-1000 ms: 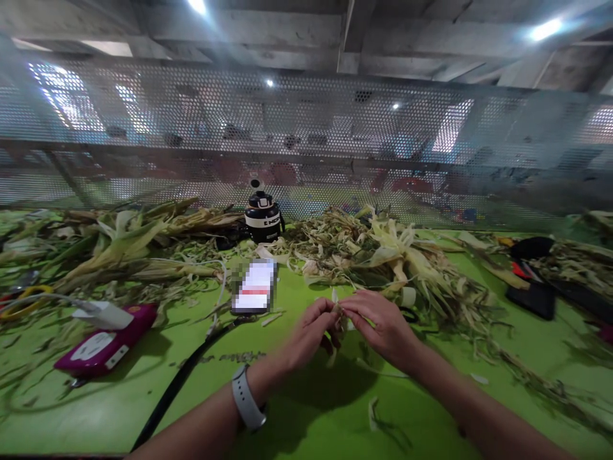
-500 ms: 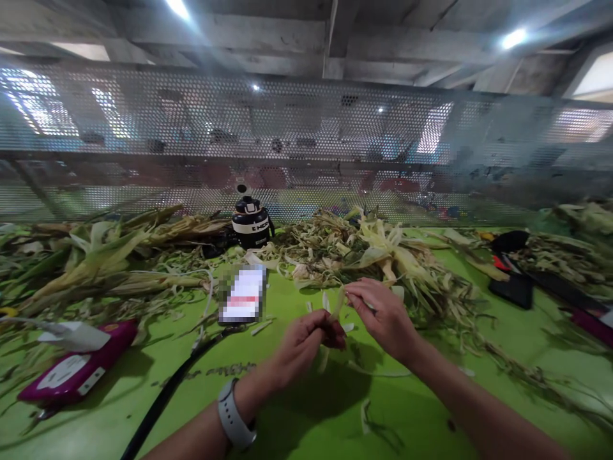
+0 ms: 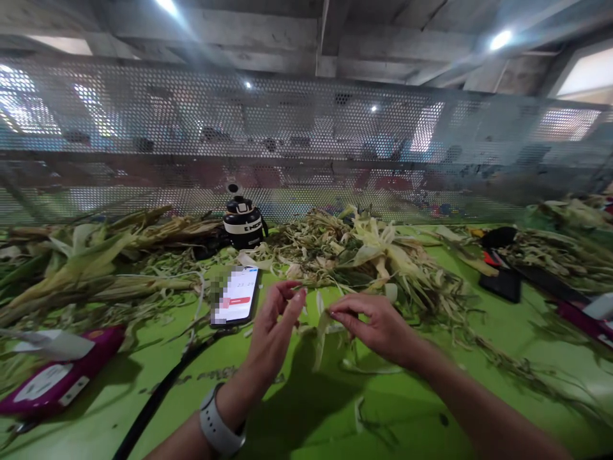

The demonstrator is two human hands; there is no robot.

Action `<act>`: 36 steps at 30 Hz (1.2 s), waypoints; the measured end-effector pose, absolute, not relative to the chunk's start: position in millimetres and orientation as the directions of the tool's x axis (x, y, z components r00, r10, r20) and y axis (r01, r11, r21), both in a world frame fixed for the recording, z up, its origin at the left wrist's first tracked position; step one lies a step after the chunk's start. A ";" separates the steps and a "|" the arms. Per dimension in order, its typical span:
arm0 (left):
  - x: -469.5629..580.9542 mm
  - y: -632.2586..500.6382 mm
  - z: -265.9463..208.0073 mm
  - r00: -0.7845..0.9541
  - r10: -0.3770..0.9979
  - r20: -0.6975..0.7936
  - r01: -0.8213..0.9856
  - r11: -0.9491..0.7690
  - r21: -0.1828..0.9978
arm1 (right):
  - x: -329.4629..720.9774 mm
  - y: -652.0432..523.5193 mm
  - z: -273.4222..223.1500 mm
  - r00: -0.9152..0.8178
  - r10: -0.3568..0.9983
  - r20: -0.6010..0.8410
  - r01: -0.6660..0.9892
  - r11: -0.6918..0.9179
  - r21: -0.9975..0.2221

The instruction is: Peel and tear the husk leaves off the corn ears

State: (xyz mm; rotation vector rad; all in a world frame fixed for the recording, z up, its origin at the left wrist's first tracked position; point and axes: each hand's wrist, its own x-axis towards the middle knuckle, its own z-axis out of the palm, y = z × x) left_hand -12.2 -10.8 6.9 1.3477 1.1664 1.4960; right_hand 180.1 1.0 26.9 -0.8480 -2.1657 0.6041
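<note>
Above the green tabletop (image 3: 297, 415), my right hand (image 3: 380, 324) pinches the upper end of a pale corn husk strip (image 3: 320, 345) between thumb and fingertips. The strip hangs down between my two hands. My left hand (image 3: 275, 329), a grey watch band on its wrist, is raised just left of the strip with thumb and fingers apart and nothing visible in them. Small pale husk scraps (image 3: 358, 415) lie on the table around my hands. Beyond them is a heap of dried husk strips (image 3: 320, 246), with a larger pale husk (image 3: 380, 252) on its right.
A phone with a lit screen (image 3: 239, 294) lies left of my hands, near a black strap (image 3: 160, 393). A magenta power bank (image 3: 90, 367) with cables is further left. A black-and-white bottle (image 3: 244, 227) stands behind, before a perforated metal screen (image 3: 306, 128). More husks (image 3: 86, 255) cover the left.
My left hand has let go of the husk strip, moved left and up, and opened. My right hand now holds the strip, which hangs lower. The view has shifted slightly right.
</note>
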 end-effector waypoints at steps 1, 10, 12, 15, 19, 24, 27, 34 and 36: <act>-10.4 -11.7 7.2 -0.076 0.970 0.233 0.042 -0.230 0.972 | 178.7 0.8 24.7 -0.537 0.715 0.447 0.386 0.680 -0.623; -8.9 -15.3 10.5 0.311 0.939 -0.147 -0.153 0.202 0.967 | 175.3 3.4 21.3 -0.540 0.687 0.486 0.425 0.721 -0.547; -9.3 -14.0 9.4 0.310 0.937 -0.163 -0.198 0.231 0.953 | 175.6 4.6 20.5 -0.510 0.701 0.499 0.451 0.712 -0.539; -7.1 -13.2 8.0 0.309 0.931 -0.193 -0.217 0.267 0.939 | 176.4 6.1 18.4 -0.488 0.699 0.523 0.468 0.715 -0.519; -2.4 -13.4 6.0 0.279 0.954 -0.110 -0.174 0.163 0.971 | 176.8 7.2 14.8 -0.477 0.682 0.554 0.483 0.731 -0.483; 0.5 -11.6 -0.6 0.249 0.968 0.037 -0.083 -0.017 0.996 | 175.3 7.4 11.0 -0.492 0.614 0.616 0.472 0.784 -0.404; 1.4 -10.5 -3.8 0.245 0.967 0.069 -0.067 -0.055 0.996 | 174.7 7.6 10.4 -0.474 0.613 0.632 0.487 0.781 -0.392; 1.4 -11.2 -3.7 0.226 0.973 0.049 0.013 -0.053 0.998 | 174.3 7.8 13.4 -0.459 0.593 0.661 0.479 0.792 -0.378; 0.7 -11.2 -3.9 0.248 0.968 0.039 0.007 -0.042 0.999 | 174.1 7.8 13.6 -0.462 0.592 0.660 0.469 0.795 -0.385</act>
